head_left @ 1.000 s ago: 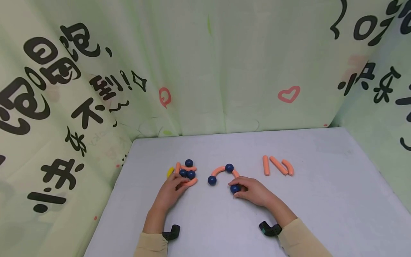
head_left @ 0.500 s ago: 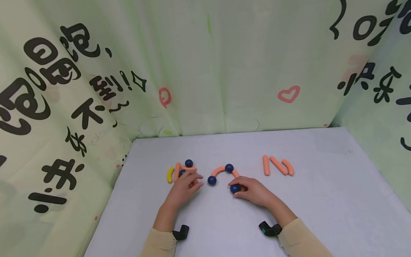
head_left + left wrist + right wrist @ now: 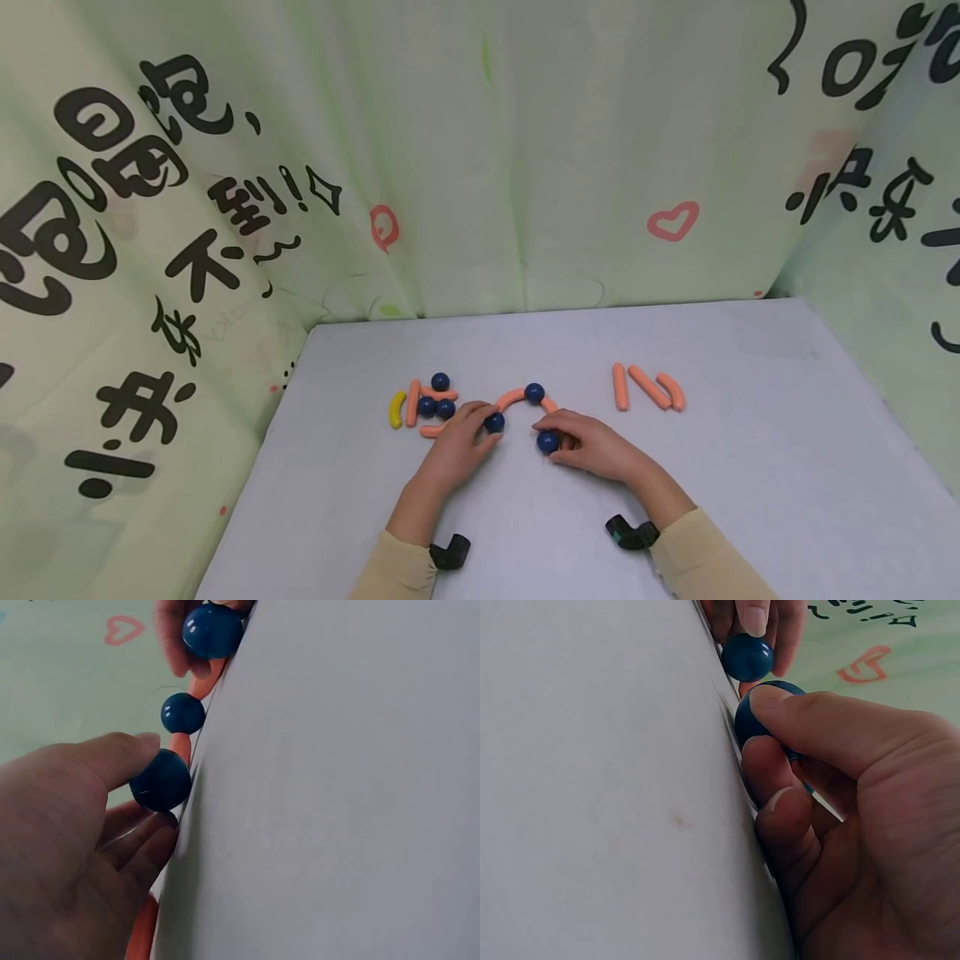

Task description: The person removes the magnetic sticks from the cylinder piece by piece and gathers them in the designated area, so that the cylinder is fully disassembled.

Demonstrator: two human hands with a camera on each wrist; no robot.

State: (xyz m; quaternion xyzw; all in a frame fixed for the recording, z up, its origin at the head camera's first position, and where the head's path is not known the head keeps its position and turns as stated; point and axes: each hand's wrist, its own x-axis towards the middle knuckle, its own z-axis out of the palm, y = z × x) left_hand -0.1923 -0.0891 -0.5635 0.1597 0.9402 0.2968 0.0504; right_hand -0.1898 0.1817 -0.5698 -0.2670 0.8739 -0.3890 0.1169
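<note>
A chain of dark blue balls and orange rods lies mid-table. My left hand (image 3: 456, 454) has its thumb and fingers around the chain's left ball (image 3: 493, 422); in the left wrist view the thumb touches this ball (image 3: 160, 781) from one side, fingers on the other. My right hand (image 3: 597, 448) pinches the right ball (image 3: 547, 442) between thumb and fingers, partly covering it in the right wrist view. Between them sit a curved orange rod (image 3: 512, 397), a top ball (image 3: 534, 393) and another orange rod (image 3: 550, 405), partly hidden by the right hand.
Left of the chain lie a yellow curved rod (image 3: 397, 410), an upright-lying orange rod (image 3: 413, 403), a loose ball (image 3: 440, 382), two adjoining balls (image 3: 436, 407) and an orange rod (image 3: 432, 432) partly behind the left hand. Three orange rods (image 3: 647, 387) lie at right. Printed curtains (image 3: 450, 167) border the table.
My left hand has let go of the orange rod in the left group and moved right to the chain's left ball. The right hand stays on its ball.
</note>
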